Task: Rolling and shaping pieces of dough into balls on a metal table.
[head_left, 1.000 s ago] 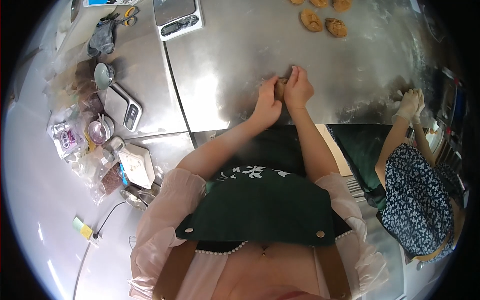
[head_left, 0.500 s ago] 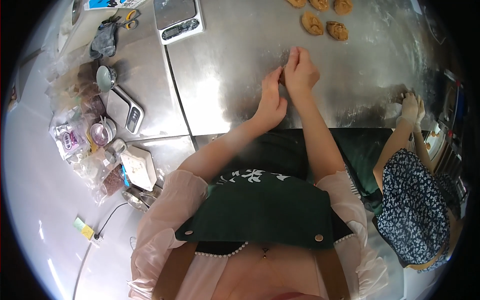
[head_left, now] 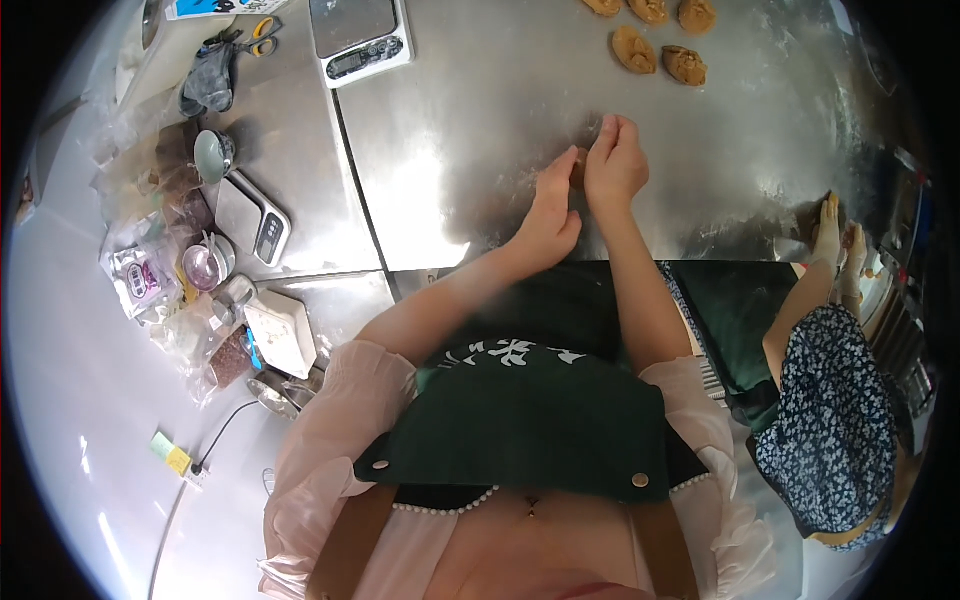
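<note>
A small brown lump of dough (head_left: 579, 167) sits between my two hands, above the steel worktable (head_left: 470, 110), mostly hidden by my fingers. My left hand (head_left: 550, 215) curls around it from the left, fingers pointing up. My right hand (head_left: 617, 168) cups it from the right, its fingers closed over it. Farther back on the table lie several shaped brown dough pieces (head_left: 634, 50).
Left: white scales (head_left: 362, 58), a second scale (head_left: 240, 215), a bowl (head_left: 212, 155), yellow-handled scissors (head_left: 264, 36), dark cloth (head_left: 208, 85), bags (head_left: 138, 278), a white container (head_left: 280, 330). At right a co-worker's hands (head_left: 827, 240) are at the table edge, beside a flowered garment (head_left: 830, 420).
My hands shifted to the right, rising and then dropping slightly, still around the dough. The co-worker's hands moved a little lower.
</note>
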Available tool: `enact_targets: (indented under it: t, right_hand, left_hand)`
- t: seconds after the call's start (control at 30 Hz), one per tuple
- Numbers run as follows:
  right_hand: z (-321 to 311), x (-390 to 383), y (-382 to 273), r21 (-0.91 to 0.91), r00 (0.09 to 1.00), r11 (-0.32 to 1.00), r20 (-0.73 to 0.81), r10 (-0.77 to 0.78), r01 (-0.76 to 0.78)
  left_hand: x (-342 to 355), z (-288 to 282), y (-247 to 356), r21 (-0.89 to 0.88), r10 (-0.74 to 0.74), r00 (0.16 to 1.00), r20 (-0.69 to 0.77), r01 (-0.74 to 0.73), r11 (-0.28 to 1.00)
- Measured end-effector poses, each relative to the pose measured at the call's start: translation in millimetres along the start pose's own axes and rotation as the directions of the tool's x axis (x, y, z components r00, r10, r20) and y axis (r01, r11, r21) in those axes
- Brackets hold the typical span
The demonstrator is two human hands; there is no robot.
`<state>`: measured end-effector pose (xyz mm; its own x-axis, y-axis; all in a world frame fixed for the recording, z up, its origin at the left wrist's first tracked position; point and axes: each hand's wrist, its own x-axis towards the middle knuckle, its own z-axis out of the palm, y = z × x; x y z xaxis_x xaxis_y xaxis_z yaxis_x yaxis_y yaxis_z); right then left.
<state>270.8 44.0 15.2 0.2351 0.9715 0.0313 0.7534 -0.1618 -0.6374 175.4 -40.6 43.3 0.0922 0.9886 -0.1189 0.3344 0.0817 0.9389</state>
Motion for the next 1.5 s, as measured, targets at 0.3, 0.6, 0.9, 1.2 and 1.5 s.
enact_targets:
  t: [0.3,0.6,0.9,1.2,1.5]
  right_hand:
    - [24,2,34,-0.083,0.98,0.977,0.003,-0.198,0.198]
    - [33,-12,37,-0.082,0.983,0.98,-0.007,-0.183,0.182]
    - [19,-33,41,0.14,0.999,0.989,-0.015,-0.046,0.048]
    - [34,31,12,0.037,0.985,0.99,-0.114,-0.129,0.134]
    - [54,14,35,-0.075,0.956,0.961,-0.111,-0.272,0.265]
  left_hand:
    - [27,-10,-25,-0.054,-0.148,0.984,0.098,0.154,0.987]
    - [9,-5,-34,-0.136,-0.167,0.986,-0.001,0.165,0.977]
    - [-13,10,-10,-0.042,-0.078,0.997,0.022,0.079,0.996]
    - [35,2,-22,-0.072,-0.071,0.992,-0.106,0.063,0.995]
    - [41,1,-49,-0.103,-0.21,0.973,-0.092,0.2,0.974]
